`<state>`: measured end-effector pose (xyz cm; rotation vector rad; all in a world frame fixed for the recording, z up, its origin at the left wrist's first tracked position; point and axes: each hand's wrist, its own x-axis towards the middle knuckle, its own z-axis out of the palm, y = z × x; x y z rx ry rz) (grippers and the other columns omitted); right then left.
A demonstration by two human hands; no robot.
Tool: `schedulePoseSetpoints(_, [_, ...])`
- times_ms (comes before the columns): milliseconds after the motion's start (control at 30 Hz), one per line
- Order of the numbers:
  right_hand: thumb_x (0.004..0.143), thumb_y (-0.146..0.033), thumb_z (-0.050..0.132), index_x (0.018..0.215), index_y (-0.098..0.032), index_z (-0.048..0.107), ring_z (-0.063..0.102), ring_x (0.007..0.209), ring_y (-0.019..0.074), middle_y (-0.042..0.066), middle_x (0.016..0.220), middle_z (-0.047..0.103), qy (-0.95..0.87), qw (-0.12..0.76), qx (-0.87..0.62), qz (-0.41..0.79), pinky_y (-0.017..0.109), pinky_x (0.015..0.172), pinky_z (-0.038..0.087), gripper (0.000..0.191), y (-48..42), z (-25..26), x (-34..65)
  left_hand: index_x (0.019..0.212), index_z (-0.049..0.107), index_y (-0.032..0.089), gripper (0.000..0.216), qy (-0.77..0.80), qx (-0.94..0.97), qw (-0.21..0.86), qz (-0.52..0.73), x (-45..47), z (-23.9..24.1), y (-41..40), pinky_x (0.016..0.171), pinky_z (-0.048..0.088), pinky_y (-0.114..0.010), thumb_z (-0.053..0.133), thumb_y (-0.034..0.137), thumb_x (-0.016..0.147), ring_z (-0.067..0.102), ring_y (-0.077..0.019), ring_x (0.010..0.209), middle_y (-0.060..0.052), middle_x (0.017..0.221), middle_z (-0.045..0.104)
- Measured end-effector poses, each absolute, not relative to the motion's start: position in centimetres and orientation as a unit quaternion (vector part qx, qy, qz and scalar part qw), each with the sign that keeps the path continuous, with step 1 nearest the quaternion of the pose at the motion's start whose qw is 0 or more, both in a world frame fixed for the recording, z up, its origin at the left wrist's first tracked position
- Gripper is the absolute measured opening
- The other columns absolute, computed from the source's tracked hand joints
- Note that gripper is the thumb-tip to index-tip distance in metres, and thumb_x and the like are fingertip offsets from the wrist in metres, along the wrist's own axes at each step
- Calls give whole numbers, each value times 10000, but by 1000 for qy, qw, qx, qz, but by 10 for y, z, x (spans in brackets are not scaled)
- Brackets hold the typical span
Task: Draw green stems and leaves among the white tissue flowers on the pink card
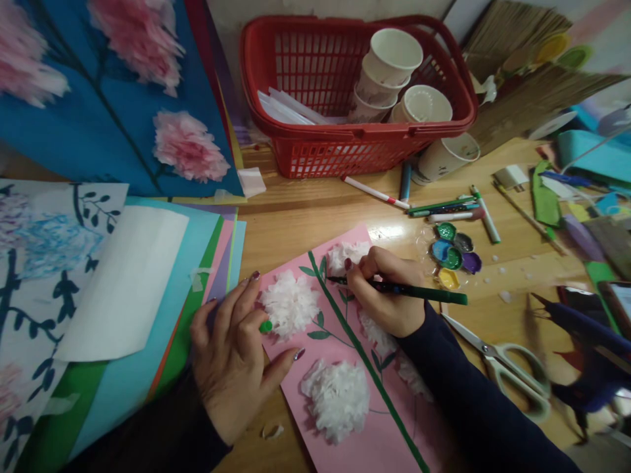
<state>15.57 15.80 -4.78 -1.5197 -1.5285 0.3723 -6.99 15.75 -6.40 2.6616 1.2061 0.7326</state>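
My right hand (389,289) grips a dark green marker (428,292). The marker's tip is at a small leaf beside the green stem (340,312) drawn on the pink paper (315,368). White ruffled paper flowers, one on the left (290,302) and another lower down (338,399), are fixed to the sheet on both sides of the stem. My left hand (241,355) lies at the sheet's left edge, with a small green marker cap (266,326) held between its bent fingers. My right forearm partly hides the flowers on the right.
Behind the sheet stands a red basket (345,128) with paper cups. Paint pots (448,246), loose markers (374,192), scissors (507,368) and a glue gun (586,341) lie to the right. Coloured sheets (197,263) are stacked left, below a blue flower picture (123,125).
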Motion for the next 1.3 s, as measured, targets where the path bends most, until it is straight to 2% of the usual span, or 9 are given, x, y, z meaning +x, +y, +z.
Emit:
schedulePoseSetpoints(200, [745, -72, 580, 564, -222, 299, 289, 426, 52, -86, 496, 338, -627, 461, -608, 157, 212, 406, 276, 366, 158, -46, 155, 981, 434, 184, 274, 395, 885, 63, 239, -70, -64, 157, 914, 364, -615, 627, 340, 865, 551, -414, 1171, -271, 1307, 555])
schedulePoseSetpoints(367, [792, -105, 590, 580, -216, 342, 333, 433, 56, -76, 502, 393, -616, 464, -618, 154, 213, 418, 304, 345, 159, -47, 155, 975, 441, 179, 280, 393, 886, 60, 238, -71, -64, 158, 920, 358, -610, 631, 352, 863, 554, -414, 1170, -279, 1304, 555])
schedulePoseSetpoints(667, [807, -114, 603, 586, -208, 333, 311, 443, 49, -79, 506, 387, -620, 459, -619, 148, 205, 429, 293, 361, 159, -49, 156, 976, 444, 173, 270, 385, 890, 56, 239, -71, -64, 159, 899, 364, -602, 615, 352, 869, 559, -422, 1152, -280, 1290, 562])
schedulePoseSetpoints(1300, [795, -117, 630, 585, -201, 354, 312, 450, 48, -77, 509, 383, -609, 463, -633, 116, 197, 429, 289, 357, 160, -51, 155, 969, 456, 174, 265, 390, 885, 61, 249, -70, -65, 158, 915, 363, -602, 622, 355, 868, 553, -412, 1165, -266, 1310, 555])
